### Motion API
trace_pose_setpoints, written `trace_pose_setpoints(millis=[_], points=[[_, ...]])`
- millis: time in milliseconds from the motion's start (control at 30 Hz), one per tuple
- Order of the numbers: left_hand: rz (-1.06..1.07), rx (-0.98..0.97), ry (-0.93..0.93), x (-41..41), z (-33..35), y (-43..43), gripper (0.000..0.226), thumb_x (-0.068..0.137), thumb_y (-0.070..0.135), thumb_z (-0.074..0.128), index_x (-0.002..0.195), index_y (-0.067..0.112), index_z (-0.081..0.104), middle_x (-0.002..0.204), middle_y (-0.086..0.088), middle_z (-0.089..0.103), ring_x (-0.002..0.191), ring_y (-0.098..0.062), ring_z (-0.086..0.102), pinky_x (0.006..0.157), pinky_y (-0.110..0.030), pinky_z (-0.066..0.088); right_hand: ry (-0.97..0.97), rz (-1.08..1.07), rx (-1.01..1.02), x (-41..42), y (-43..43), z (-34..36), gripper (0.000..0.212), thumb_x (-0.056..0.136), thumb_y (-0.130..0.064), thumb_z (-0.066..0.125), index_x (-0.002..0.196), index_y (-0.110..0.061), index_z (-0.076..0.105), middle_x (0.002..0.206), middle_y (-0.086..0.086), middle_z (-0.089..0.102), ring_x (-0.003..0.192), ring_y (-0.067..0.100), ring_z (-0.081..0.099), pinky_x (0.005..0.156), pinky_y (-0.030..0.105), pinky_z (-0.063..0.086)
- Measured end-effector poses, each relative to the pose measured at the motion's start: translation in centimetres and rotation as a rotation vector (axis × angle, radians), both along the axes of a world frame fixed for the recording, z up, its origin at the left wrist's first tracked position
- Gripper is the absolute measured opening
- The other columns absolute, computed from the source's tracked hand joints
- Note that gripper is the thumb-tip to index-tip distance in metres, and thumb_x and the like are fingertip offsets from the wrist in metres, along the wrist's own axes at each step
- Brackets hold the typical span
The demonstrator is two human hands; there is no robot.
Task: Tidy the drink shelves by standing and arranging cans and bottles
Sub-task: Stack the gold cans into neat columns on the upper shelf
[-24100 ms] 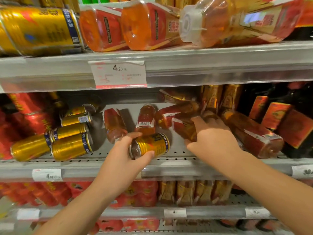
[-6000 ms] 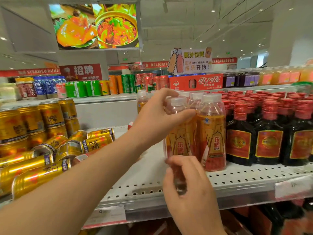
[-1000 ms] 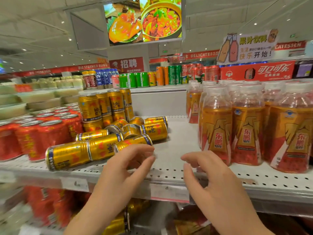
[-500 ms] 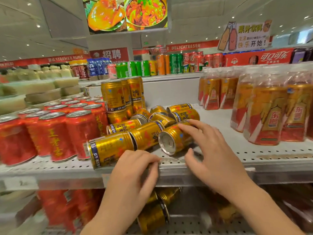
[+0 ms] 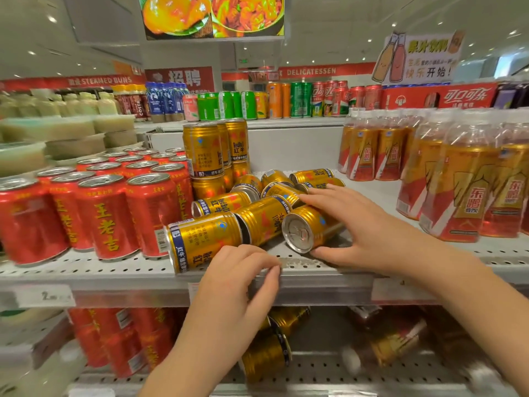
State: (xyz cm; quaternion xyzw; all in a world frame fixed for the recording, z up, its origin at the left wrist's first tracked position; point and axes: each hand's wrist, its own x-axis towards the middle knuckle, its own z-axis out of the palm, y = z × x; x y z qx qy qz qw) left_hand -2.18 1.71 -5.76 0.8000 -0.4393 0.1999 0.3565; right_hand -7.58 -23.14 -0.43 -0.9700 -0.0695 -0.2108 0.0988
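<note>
Several gold Red Bull cans lie on their sides in a heap on the white perforated shelf (image 5: 86,270). My right hand (image 5: 363,233) wraps around one lying gold can (image 5: 300,229), whose silver top faces me; my fingers lie over it and my thumb sits under it. My left hand (image 5: 237,282) rests at the shelf's front edge with loosely curled fingers, just below another lying gold can (image 5: 200,242), and holds nothing. More gold cans stand stacked (image 5: 203,150) behind the heap.
Red herbal-tea cans (image 5: 106,213) stand in rows to the left. Orange drink bottles (image 5: 463,190) stand to the right, with bare shelf between them and the heap. Fallen gold cans (image 5: 266,353) and bottles lie on the lower shelf.
The view has come closer to the gold cans. My right hand has closed further around the front lying can. My left hand stays at the shelf edge.
</note>
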Motion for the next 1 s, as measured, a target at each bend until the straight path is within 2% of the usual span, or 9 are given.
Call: trace_pose_setpoints(millis=[100, 200, 300, 367, 467, 600, 667, 833, 1000], points=[[-0.038, 0.022, -0.056, -0.2, 0.9, 1.0, 0.020, 0.100, 0.038, 0.051, 0.107, 0.033, 0.069, 0.107, 0.027, 0.060, 0.109, -0.003, 0.057, 0.090, -0.021, 0.046, -0.008, 0.036, -0.059, 0.1, -0.4, 0.5, 0.080, 0.079, -0.064, 0.067, 0.149, -0.043, 0.035, 0.149, -0.020, 0.041, 0.140, 0.003, 0.033, 0.116, 0.037, 0.033], [-0.023, 0.041, -0.283, -0.2, 1.9, 2.0, 0.021, 0.100, 0.032, 0.055, 0.111, 0.024, 0.071, 0.114, 0.017, 0.061, 0.110, -0.006, 0.058, 0.092, -0.025, 0.046, -0.084, 0.051, -0.053, -0.3, -0.8, 0.1, 0.075, 0.079, -0.062, 0.068, 0.145, -0.041, 0.041, 0.143, -0.022, 0.047, 0.132, -0.003, 0.039, 0.111, 0.023, 0.035], [0.112, 0.045, -0.504, 0.9, 2.8, 3.6, 0.022, 0.099, 0.026, 0.059, 0.111, 0.014, 0.073, 0.118, 0.002, 0.065, 0.110, -0.023, 0.061, 0.095, -0.036, 0.044, -0.174, 0.037, 0.116, -1.1, -1.0, -0.5, 0.068, 0.078, -0.060, 0.072, 0.139, -0.048, 0.044, 0.131, -0.036, 0.050, 0.123, -0.012, 0.044, 0.097, 0.002, 0.033], [0.248, 0.074, -0.542, 1.9, 3.4, 4.9, 0.031, 0.096, 0.031, 0.060, 0.118, 0.012, 0.071, 0.123, -0.005, 0.064, 0.114, -0.030, 0.059, 0.099, -0.040, 0.042, -0.232, 0.031, 0.264, -1.6, -1.1, -0.7, 0.063, 0.077, -0.061, 0.073, 0.133, -0.052, 0.047, 0.126, -0.038, 0.053, 0.119, -0.013, 0.047, 0.090, 0.001, 0.035], [0.389, 0.193, -0.468, 3.1, 3.6, 6.4, 0.057, 0.092, 0.047, 0.056, 0.133, 0.008, 0.061, 0.130, -0.011, 0.058, 0.119, -0.035, 0.054, 0.101, -0.048, 0.044, -0.287, -0.001, 0.399, -2.1, -1.3, -1.1, 0.057, 0.077, -0.067, 0.071, 0.128, -0.053, 0.050, 0.123, -0.038, 0.056, 0.117, -0.013, 0.051, 0.086, 0.010, 0.040], [0.472, 0.380, -0.394, 4.4, 2.9, 7.6, 0.079, 0.087, 0.064, 0.048, 0.142, 0.008, 0.050, 0.132, -0.010, 0.055, 0.114, -0.035, 0.054, 0.095, -0.052, 0.048, -0.276, -0.058, 0.599, -2.0, -1.4, -1.8, 0.053, 0.076, -0.076, 0.064, 0.120, -0.048, 0.058, 0.115, -0.033, 0.064, 0.108, -0.011, 0.059, 0.086, 0.020, 0.047], [0.462, 0.384, -0.362, 4.7, 2.8, 7.9, 0.080, 0.084, 0.067, 0.047, 0.142, 0.011, 0.050, 0.131, -0.005, 0.055, 0.107, -0.032, 0.056, 0.088, -0.049, 0.051, -0.245, -0.071, 0.664, -1.9, -1.5, -1.9, 0.047, 0.079, -0.075, 0.062, 0.115, -0.043, 0.062, 0.108, -0.029, 0.068, 0.100, -0.009, 0.064, 0.081, 0.020, 0.051], [0.383, 0.274, -0.265, 4.3, 3.1, 8.2, 0.074, 0.083, 0.074, 0.048, 0.136, 0.022, 0.051, 0.124, 0.011, 0.052, 0.102, -0.019, 0.053, 0.084, -0.039, 0.048, -0.193, -0.081, 0.727, -2.0, -1.5, -2.0, 0.043, 0.079, -0.077, 0.058, 0.111, -0.048, 0.058, 0.106, -0.033, 0.066, 0.096, -0.013, 0.063, 0.068, 0.001, 0.046], [0.366, 0.228, -0.156, 3.1, 3.4, 8.2, 0.076, 0.079, 0.084, 0.048, 0.135, 0.033, 0.054, 0.123, 0.019, 0.056, 0.105, -0.012, 0.052, 0.088, -0.034, 0.045, -0.194, -0.090, 0.728, -1.9, -1.3, -2.2, 0.052, 0.073, -0.089, 0.051, 0.112, -0.054, 0.052, 0.109, -0.035, 0.064, 0.098, -0.013, 0.062, 0.073, 0.014, 0.049]])
